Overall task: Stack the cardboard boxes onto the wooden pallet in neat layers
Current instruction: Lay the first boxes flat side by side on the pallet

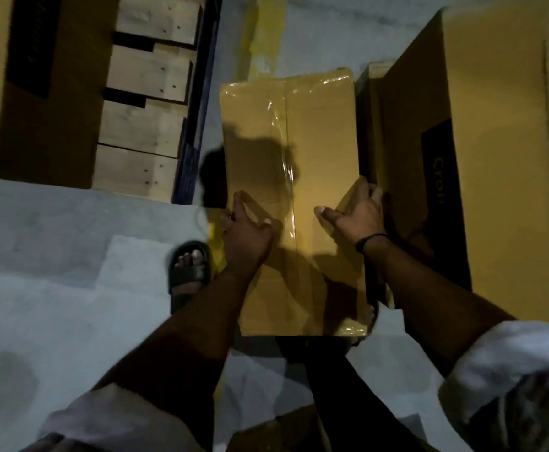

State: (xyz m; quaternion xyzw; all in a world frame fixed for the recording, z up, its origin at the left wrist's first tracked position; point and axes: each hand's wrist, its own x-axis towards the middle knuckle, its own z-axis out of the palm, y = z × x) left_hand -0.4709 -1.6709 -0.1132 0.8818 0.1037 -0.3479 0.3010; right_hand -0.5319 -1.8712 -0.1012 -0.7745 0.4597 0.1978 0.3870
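Head view: a long taped box point(289, 151) lies lengthwise straight in front of the person, between the wooden pallet point(142, 125) at upper left and a large carton point(501, 125) on the right. It is just beside the carton and apart from the pallet. A strip of clear tape runs down its middle seam. Whether its underside rests on anything cannot be told.

The left hand point(247, 236) is at the box's left edge. Its grip is clamped there, with the fingers curled over the side and the thumb on the top face. The right hand point(358, 213) is at the opposite edge, clamped likewise. Its fingers are hooked over the right side (they sink into the dark gap next to the carton) and its thumb lies flat on top, pointing inward. A dark wristband point(369, 241) circles the right wrist, and pale rolled sleeves cover both upper arms.

The pallet's bare slats show nail heads, and a blue edge runs along its right side. A stacked carton point(48, 93) with a black label already sits on the pallet's left part. The large carton bears a black panel with pale lettering, only partly readable. A sandalled foot point(190, 272) stands on the grey concrete floor point(54, 272), left of the box, and yellow floor tape point(263, 37) runs away beyond the box's far end.
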